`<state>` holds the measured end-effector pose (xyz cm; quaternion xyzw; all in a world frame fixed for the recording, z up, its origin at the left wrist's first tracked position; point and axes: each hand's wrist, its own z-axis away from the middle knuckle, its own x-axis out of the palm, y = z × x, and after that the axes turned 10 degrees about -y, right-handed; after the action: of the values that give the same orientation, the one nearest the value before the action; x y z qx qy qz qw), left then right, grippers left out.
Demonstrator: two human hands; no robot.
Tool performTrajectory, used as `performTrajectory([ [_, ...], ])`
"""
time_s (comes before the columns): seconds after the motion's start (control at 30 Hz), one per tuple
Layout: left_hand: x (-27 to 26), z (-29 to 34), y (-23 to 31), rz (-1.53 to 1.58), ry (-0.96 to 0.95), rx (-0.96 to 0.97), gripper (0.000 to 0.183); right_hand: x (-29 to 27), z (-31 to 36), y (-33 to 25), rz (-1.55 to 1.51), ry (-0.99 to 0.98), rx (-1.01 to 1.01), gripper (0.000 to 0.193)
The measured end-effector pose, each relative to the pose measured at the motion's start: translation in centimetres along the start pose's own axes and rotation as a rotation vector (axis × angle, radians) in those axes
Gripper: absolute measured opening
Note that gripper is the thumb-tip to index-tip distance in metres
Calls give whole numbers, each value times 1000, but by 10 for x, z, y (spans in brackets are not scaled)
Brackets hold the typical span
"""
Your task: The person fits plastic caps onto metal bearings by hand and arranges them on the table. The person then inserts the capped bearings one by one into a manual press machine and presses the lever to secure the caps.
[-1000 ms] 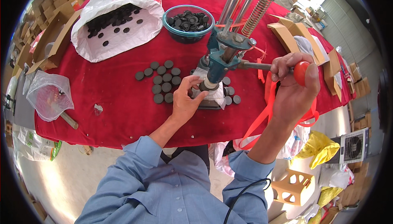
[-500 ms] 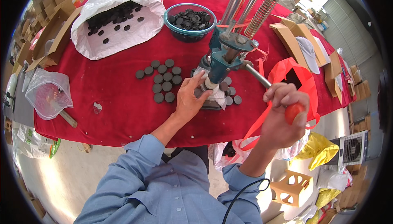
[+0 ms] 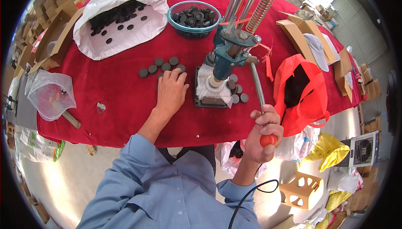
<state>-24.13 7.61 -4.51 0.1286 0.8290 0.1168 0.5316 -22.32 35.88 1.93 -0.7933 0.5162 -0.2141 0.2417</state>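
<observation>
A green hand press (image 3: 228, 55) with steel rods and a coil spring stands on the red-covered table. My right hand (image 3: 263, 139) grips its lever (image 3: 258, 84), with the red ball knob (image 3: 268, 140) showing at the palm. White sheeting covers part of the press base (image 3: 212, 101), and the ram's pale tip is low over it. Left of the press, my left hand (image 3: 171, 93) reaches palm down over a group of dark round discs (image 3: 166, 67), hiding several. Its fingers are outstretched with the tips at the discs. Other discs (image 3: 235, 98) lie right of the base.
Behind are a clear teal-rimmed bowl (image 3: 194, 31) of black caps and a white sack (image 3: 121, 47) with more caps. A red bag (image 3: 299, 116) stands to the right, near open cartons (image 3: 299, 40). A plastic bag (image 3: 50, 93) and a rod (image 3: 71, 119) lie far left.
My left hand has left the press base and moved left onto the discs. My right hand has brought the lever nearer and to the left.
</observation>
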Motion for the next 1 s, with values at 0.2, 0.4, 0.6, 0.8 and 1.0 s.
performTrajectory([
  [0.2,-6,5,-2,31,-70,-32,39,-2,-32,-20,90,-66,37,54],
  [0.4,-9,0,2,190,-60,-51,42,-9,-94,-29,110,-115,6,59],
  [0.6,-5,-17,52,497,-95,-99,59,-6,-159,-36,-5,-73,169,53],
  [0.8,9,-30,66,538,-15,-3,70,1,-163,-38,-15,8,261,50],
  [1.0,12,-27,62,552,2,-1,72,0,-148,-32,-20,-26,197,51],
])
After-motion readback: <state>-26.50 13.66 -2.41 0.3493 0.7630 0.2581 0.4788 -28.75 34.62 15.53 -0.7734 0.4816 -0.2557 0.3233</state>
